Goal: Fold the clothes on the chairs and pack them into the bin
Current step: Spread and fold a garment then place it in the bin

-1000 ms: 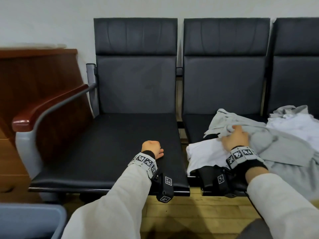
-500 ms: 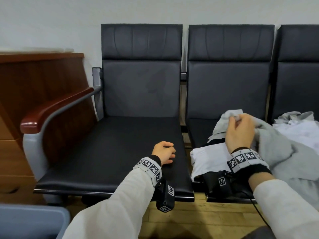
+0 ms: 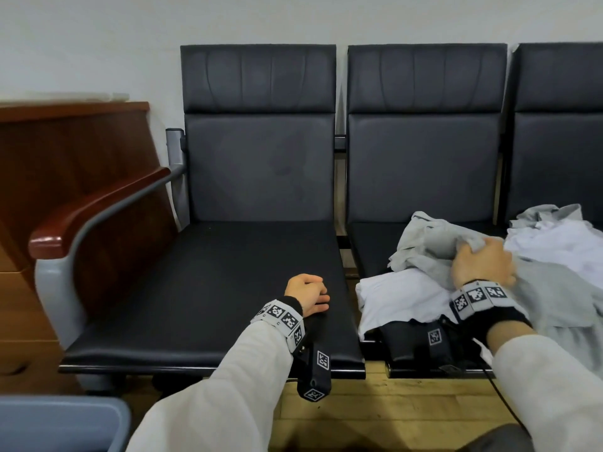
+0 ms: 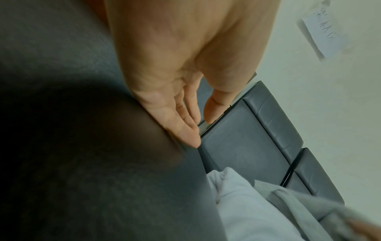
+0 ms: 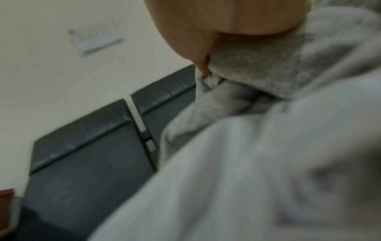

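On three chairs [image 3: 261, 256], right grip [image 3: 483, 267] clutches one grey garment [image 3: 554, 295]; left grip [image 3: 306, 293] relaxed.

bin [image 3: 62, 422] (corner only, frame-cut)

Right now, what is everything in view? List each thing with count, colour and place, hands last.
chairs: three in a row, black, against the wall; the third is cut off at the right edge.
grey garment: one, light grey, crumpled on the middle seat.
white garment: one, white, at the front of the middle seat.
more clothes: a grey and white pile, on the right seat.
wooden armrest: one, reddish brown, left of the first chair.
bin: one, blue-grey, bottom left corner.
left hand: rests on the empty left seat, holding nothing.
right hand: grips the grey garment.
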`<state>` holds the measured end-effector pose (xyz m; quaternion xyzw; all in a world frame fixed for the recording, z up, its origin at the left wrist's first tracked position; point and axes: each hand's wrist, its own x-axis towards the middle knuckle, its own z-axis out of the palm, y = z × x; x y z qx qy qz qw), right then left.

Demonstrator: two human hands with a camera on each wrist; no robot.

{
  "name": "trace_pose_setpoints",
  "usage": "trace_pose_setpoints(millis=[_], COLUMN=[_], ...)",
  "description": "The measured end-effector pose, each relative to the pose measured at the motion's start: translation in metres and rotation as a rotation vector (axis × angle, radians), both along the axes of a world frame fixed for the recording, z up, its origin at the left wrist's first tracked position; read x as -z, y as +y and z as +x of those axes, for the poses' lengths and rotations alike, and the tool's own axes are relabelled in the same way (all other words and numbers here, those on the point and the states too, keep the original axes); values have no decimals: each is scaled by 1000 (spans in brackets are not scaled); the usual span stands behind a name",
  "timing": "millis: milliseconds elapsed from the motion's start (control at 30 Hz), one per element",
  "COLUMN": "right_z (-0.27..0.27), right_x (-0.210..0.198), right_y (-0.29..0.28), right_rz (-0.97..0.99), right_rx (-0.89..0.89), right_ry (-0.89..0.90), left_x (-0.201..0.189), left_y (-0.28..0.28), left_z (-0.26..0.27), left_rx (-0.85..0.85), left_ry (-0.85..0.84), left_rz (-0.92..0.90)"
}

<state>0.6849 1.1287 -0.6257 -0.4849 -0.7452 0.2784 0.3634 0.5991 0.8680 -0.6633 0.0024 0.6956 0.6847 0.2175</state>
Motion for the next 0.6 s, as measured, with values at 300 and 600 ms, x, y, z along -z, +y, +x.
trace_pose_setpoints(millis=[300,600], right_z=[-24,-29], right_x=[-31,-6], right_y=[-110,-123], right_rz=[358,64], right_rx=[-783,-1101], right_ry=[520,87], left_x=[-23,-44], left_y=[12,-16], left_z=[17,-3], left_rx=[238,-105], left_ry=[-33,22], left_rz=[292,570])
